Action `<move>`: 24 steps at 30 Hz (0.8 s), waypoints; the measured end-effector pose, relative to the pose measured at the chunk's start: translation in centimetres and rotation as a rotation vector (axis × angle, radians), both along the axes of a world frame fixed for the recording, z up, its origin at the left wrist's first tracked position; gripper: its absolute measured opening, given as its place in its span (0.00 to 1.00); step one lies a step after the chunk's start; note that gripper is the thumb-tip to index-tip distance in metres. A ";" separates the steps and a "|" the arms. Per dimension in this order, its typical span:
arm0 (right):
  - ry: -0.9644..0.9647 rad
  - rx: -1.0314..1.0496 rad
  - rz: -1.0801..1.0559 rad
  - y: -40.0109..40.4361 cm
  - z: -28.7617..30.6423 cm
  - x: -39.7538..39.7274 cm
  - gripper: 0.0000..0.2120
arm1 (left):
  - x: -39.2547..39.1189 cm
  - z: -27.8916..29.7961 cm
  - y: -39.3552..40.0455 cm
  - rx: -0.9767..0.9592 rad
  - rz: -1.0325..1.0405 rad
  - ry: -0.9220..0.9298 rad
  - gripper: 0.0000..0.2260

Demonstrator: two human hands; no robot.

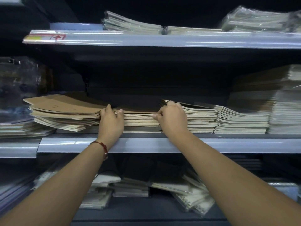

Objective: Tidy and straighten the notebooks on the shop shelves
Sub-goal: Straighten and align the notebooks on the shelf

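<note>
A low stack of brown-covered notebooks (pixel 140 119) lies on the middle shelf (pixel 146 144) between my two hands. My left hand (pixel 111 121) grips the stack's left end, thumb on top and fingers reaching behind. My right hand (pixel 172 116) grips the right end, its thumb pinching the top covers and its fingers curled over the neighbouring stack (pixel 200 118). To the left, a fanned, crooked pile of brown notebooks (pixel 65 110) overhangs toward the front. A cream-edged stack (pixel 242 121) sits further right.
The top shelf (pixel 162 40) carries plastic-wrapped notebook packs (pixel 132 25) and a price label (pixel 47 37). Tall stacks (pixel 286 101) fill the middle shelf's right end. Wrapped goods (pixel 19 82) sit at left. The bottom shelf holds scattered, tilted notebooks (pixel 192 196) and black items (pixel 140 167).
</note>
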State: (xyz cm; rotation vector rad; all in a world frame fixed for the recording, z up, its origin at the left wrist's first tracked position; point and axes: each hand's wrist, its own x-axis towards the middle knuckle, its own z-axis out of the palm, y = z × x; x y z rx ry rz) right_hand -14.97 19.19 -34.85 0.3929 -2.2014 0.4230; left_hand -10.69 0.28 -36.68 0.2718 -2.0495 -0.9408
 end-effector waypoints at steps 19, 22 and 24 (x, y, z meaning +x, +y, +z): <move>-0.098 -0.335 0.314 -2.3 -1.6 2.5 0.20 | -0.3 1.0 -0.6 0.127 -0.113 -0.055 0.32; -0.175 -0.285 0.345 -3.8 -0.8 1.9 0.23 | -1.4 2.0 -0.2 0.244 -0.099 -0.038 0.33; -0.169 -0.165 0.272 -3.8 -0.1 0.9 0.22 | -1.9 1.7 -0.3 0.201 -0.063 -0.032 0.31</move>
